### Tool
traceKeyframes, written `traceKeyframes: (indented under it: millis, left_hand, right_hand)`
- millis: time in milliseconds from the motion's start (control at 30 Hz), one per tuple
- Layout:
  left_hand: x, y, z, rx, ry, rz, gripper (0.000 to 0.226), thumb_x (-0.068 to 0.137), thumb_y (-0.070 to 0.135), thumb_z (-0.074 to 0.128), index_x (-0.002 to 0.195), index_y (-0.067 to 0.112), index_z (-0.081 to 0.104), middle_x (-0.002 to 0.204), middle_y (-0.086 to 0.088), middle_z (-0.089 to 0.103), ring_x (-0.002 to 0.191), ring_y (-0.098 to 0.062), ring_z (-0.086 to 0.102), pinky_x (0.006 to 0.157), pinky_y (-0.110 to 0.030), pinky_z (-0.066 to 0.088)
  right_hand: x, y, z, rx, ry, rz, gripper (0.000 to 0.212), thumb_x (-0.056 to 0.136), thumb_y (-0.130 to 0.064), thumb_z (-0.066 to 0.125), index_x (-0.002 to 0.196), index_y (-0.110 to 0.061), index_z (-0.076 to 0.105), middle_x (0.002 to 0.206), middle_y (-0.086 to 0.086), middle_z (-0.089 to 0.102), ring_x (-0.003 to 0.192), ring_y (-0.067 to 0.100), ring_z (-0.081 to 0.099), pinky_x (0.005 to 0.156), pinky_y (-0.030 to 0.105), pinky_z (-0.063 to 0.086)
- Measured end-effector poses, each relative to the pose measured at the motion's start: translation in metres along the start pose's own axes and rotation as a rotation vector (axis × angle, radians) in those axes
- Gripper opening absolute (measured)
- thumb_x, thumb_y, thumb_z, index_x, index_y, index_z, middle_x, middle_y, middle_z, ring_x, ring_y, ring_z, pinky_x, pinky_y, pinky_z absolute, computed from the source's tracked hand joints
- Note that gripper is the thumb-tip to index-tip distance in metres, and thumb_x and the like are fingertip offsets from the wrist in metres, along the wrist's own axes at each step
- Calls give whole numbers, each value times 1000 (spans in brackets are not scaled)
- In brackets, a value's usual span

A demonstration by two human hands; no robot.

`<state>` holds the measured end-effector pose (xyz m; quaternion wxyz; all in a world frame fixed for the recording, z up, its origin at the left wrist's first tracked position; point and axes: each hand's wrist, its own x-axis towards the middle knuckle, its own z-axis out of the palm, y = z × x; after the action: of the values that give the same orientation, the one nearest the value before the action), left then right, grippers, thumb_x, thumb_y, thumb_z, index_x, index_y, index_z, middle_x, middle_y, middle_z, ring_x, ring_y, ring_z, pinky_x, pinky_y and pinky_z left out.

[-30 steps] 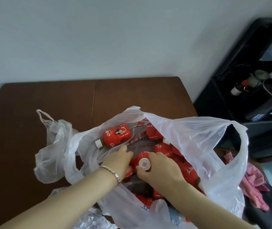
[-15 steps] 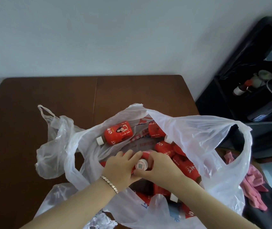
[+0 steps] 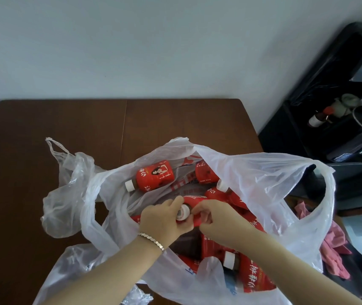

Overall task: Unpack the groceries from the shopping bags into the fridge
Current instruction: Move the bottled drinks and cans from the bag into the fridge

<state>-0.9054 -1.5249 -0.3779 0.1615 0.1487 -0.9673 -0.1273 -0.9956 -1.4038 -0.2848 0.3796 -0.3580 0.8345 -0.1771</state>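
**1 bottle gripped inside the bag, not lifted out yet: snag and roll risks**

The brown table point(image 3: 43, 172) carries everything; the fridge is not in view. The white shopping bag point(image 3: 252, 179) sits on it with its mouth wide open and its thin walls slumped. Its right side reaches about to the table's right edge (can't tell if it overhangs). Inside is a loose pile of red-labelled bottles on their sides, at least 5 showing. A lone bottle point(image 3: 154, 176) lies apart at the far left of the bag.

Both hands are on 1 red bottle point(image 3: 194, 199) mid-pile, low inside the bag. The right hand point(image 3: 217, 216) is wrapped round the labelled body. The left hand point(image 3: 160, 219) has its fingers curled round the neck, right at the white cap point(image 3: 183, 213).

Risks, my read:
- Lifting it takes support from the bottles touching it, so they could roll or settle, and the right side is the worry.
- The film is floppy. A wall or handle loop could catch a wrist or the bracelet point(image 3: 151, 238) and drag the bag along.
- If the left hand's hold ends up on the cap alone, the bottle could slip or the cap could twist.
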Motion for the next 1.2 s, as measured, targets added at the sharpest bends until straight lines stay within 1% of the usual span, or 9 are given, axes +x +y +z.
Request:
traceKeyframes:
  millis: [167,267,467,667,767,833,933,1100,1200]
  left_hand:
    - [-2,-3,-1,51,7,-38,47,76,51,43,84,13,70,61,2,67,44,-15,61,50,-25,50]
    - [-3,0,-3,48,-41,-51,49,78,50,41,91,13,70,67,2,71,50,-14,65,61,-32,56]
    - [-1,-5,-3,55,-96,48,45,80,44,41,96,14,71,67,1,71,52,-15,66,54,-27,53]
    - [11,-2,-13,75,-162,95,43,78,48,40,95,19,66,62,6,69,44,-11,62,39,-20,46]
    - [18,14,-31,63,-204,58,42,85,53,41,108,22,59,78,7,71,60,-12,67,51,-17,42]
    - [26,25,-43,80,-195,33,44,90,55,38,121,27,49,92,9,69,79,-10,66,55,-12,33]
    - [40,40,-64,124,-178,17,43,89,54,38,120,26,48,81,9,64,71,-9,60,46,-14,24]
    - [56,63,-99,202,-217,109,48,89,56,37,127,26,40,94,6,66,82,-14,62,62,-21,40]
    - [67,72,-127,197,-229,154,43,87,58,41,117,27,45,99,9,66,78,-11,56,60,-23,35]
  right_hand:
    - [-5,8,-6,-327,169,31,32,95,-14,45,124,-22,54,128,-5,46,115,14,47,97,24,40]
    - [10,21,-21,-649,235,-72,34,94,-17,46,128,-17,49,134,2,43,124,21,38,106,32,28]
    - [32,60,-31,-945,134,92,56,97,-38,41,146,-23,21,148,5,35,137,29,27,114,50,11]
    - [43,59,-30,-807,168,201,45,92,-49,46,130,-25,47,139,1,43,134,27,29,111,57,14]
    - [40,60,-31,-834,227,128,38,93,-42,47,124,-21,52,134,2,46,127,23,36,108,43,27]
    - [33,62,-35,-785,280,79,35,93,-36,48,123,-17,50,129,2,47,118,18,43,100,31,35]
    - [15,61,-46,-671,319,85,34,92,-33,49,120,-15,46,121,1,48,110,16,49,88,25,41]
    - [-27,45,-59,-369,474,164,30,89,-48,47,96,-19,45,97,-3,56,78,15,57,65,27,46]
    - [-51,22,-65,-164,547,165,28,84,-48,55,86,-21,48,81,-6,55,64,8,53,53,21,43]
